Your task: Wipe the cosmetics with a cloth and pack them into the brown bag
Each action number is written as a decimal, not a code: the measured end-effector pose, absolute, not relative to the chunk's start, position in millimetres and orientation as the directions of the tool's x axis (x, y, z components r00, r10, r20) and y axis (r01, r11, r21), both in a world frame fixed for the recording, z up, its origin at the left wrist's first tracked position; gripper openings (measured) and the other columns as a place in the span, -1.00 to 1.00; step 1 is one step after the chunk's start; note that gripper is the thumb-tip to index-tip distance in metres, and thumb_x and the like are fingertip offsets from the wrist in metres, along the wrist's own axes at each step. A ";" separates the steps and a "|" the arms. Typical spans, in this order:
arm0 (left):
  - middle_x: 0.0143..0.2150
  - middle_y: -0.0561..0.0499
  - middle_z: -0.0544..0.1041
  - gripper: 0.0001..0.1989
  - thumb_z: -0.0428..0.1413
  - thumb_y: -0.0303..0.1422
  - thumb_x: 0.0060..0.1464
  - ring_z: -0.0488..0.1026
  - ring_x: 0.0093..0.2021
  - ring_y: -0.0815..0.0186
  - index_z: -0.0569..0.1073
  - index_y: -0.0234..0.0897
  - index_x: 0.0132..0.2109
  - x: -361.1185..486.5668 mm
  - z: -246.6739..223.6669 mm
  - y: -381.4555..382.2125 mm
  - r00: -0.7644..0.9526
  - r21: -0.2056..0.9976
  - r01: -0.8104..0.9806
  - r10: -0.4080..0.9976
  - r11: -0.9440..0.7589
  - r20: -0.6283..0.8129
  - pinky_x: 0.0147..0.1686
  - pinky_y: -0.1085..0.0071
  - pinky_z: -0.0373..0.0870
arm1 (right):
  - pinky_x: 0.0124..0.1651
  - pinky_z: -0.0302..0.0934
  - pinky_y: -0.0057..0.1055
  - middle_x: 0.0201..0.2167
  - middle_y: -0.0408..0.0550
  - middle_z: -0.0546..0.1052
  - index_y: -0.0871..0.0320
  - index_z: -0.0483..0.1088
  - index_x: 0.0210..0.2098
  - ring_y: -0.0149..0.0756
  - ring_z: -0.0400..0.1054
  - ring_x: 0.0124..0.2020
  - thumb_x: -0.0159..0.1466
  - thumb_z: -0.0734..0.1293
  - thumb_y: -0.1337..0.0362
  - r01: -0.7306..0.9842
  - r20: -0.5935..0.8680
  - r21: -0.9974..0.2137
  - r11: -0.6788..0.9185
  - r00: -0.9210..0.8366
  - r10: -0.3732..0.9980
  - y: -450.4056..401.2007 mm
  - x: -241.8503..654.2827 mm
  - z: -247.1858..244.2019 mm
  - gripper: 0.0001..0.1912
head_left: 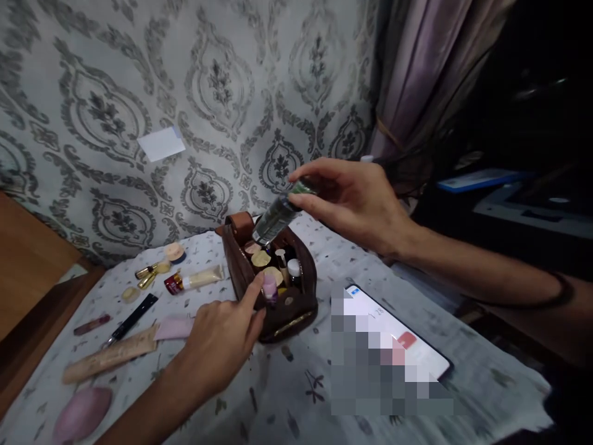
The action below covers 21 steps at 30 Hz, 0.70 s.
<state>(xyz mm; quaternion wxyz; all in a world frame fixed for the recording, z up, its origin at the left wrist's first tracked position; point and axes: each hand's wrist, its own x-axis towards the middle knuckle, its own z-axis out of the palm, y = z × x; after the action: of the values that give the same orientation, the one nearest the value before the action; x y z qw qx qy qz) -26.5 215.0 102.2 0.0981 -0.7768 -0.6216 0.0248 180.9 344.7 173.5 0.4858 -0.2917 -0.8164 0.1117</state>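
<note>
A brown toiletry bag (309, 281) stands unzipped on the cloth, packed with several upright bottles and jars. Held by its upper end in my right hand (359, 191), a dark green cylindrical bottle (278, 217) tilts over the bag's far side, its lower end at the opening. My left hand (227, 324) is at the bag's near left edge. Its index finger stretches to a small bottle with a pink cap (269, 284) inside, and the hand holds nothing. A white-capped dark bottle (294, 269) and a jar with a pale yellow lid (260, 258) also show in the bag.
Left of the bag lie a cream tube (204, 277), a dark red bottle (173, 283), a black pen-like stick (134, 318), a long beige tube (111, 355) and a pink makeup sponge (83, 413). A lit phone (398, 334) lies to the right. Patterned wall (222, 80) rises behind.
</note>
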 end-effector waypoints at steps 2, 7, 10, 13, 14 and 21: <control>-0.49 0.10 0.60 -0.44 -0.02 -0.36 0.29 0.56 -0.54 0.21 0.11 -0.24 0.39 -30.0 94.3 217.7 0.260 -0.198 0.952 0.956 -0.232 0.133 -0.58 0.41 0.28 | -0.30 0.26 -0.37 -0.33 -0.09 0.51 0.11 0.48 -0.12 -0.29 0.35 -0.34 0.26 0.36 0.17 0.333 0.704 -0.451 0.828 -0.437 0.559 362.0 172.0 168.1 -0.77; -0.50 0.16 0.54 -0.51 -0.09 -0.42 0.31 0.50 -0.61 0.35 0.13 -0.26 0.35 -40.6 78.7 217.4 0.411 -0.219 0.908 0.860 -0.357 0.302 -0.63 0.45 0.25 | -0.28 0.14 -0.42 -0.45 -0.15 0.46 0.21 0.49 -0.13 -0.37 0.29 -0.39 0.25 0.34 0.28 0.280 0.603 -0.458 0.843 -0.599 0.527 395.3 141.0 150.4 -0.78; -0.51 0.17 0.50 -0.45 -0.07 -0.47 0.28 0.46 -0.60 0.39 0.08 -0.29 0.39 -48.3 71.1 218.9 0.459 -0.263 0.882 0.837 -0.391 0.298 -0.61 0.48 0.29 | -0.28 0.08 -0.44 -0.46 -0.17 0.44 0.20 0.49 -0.15 -0.40 0.25 -0.39 0.24 0.34 0.31 0.265 0.544 -0.442 0.857 -0.680 0.491 408.3 122.7 142.0 -0.81; -0.50 0.16 0.47 -0.35 -0.08 -0.53 0.23 0.42 -0.61 0.42 0.00 -0.32 0.43 -55.0 66.8 220.0 0.495 -0.239 0.866 0.827 -0.440 0.269 -0.62 0.51 0.31 | -0.28 0.06 -0.43 -0.40 -0.13 0.47 0.20 0.49 -0.16 -0.39 0.25 -0.37 0.24 0.35 0.35 0.241 0.471 -0.430 0.870 -0.762 0.444 414.9 110.3 136.2 -0.83; -0.50 0.16 0.46 -0.33 -0.08 -0.54 0.22 0.41 -0.61 0.43 -0.02 -0.33 0.43 -56.3 66.4 220.0 0.501 -0.228 0.863 0.825 -0.452 0.261 -0.62 0.51 0.32 | -0.28 0.06 -0.43 -0.38 -0.12 0.48 0.20 0.49 -0.15 -0.39 0.25 -0.37 0.24 0.35 0.36 0.236 0.446 -0.435 0.869 -0.782 0.435 415.7 107.7 134.4 -0.82; -0.52 0.13 0.43 -0.31 -0.06 -0.55 0.22 0.40 -0.60 0.42 -0.03 -0.34 0.45 -52.0 68.5 217.9 0.484 -0.170 0.875 0.835 -0.454 0.260 -0.61 0.54 0.37 | -0.28 0.10 -0.41 -0.40 -0.12 0.49 0.20 0.48 -0.14 -0.38 0.32 -0.36 0.26 0.35 0.39 0.179 0.296 -0.488 0.854 -0.887 0.354 411.8 102.5 120.7 -0.83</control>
<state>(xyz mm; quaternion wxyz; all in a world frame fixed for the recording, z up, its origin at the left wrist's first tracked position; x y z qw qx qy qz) -52.0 217.9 68.5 0.1413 -0.8498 -0.5030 -0.0695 102.5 411.8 120.7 0.1910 -0.1412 -0.9437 0.2301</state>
